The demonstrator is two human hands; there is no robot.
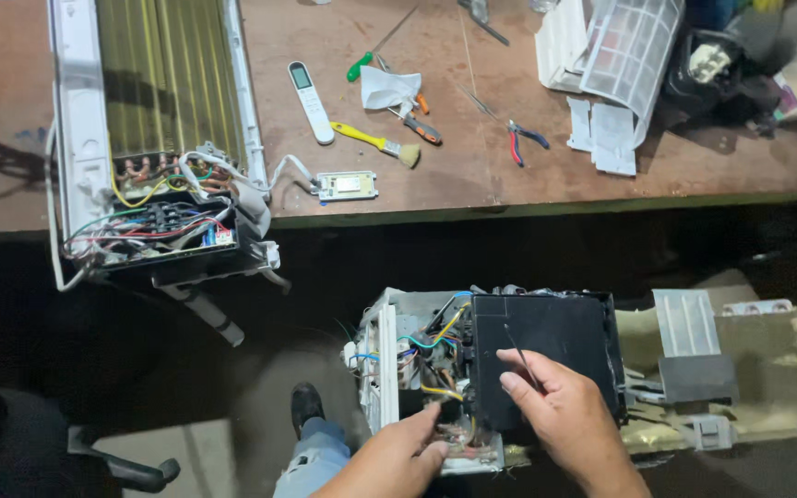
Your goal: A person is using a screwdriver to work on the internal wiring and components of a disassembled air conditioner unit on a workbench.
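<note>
Workshop: brown wooden workbench (pixel 472 175) above a dark floor; every place below is given from the black box cover (pixel 542 355) of the opened electrical unit (pixel 417 369) near the bottom edge.
Step in hand: by my reading, work on the wiring and cover of that unit, with the cover not yet off.
Next move calls for: a steady tool tip and fingers kept clear of the coloured wires (pixel 435 337) just left of the cover.
Right hand (pixel 565 415): rests on the cover's lower part, fingers pinched round a thin dark probe-like tool (pixel 520 355) that points up across the cover.
Left hand (pixel 398 456): left of and below the cover, fingers curled to a near-closed pinch at the wires and connectors; what it grips, I cannot tell.
Above and left: stripped air-conditioner chassis (pixel 159 129) on the bench.
Straight above: white remote (pixel 310 100), yellow-handled brush (pixel 375 143), pliers (pixel 523 138).
</note>
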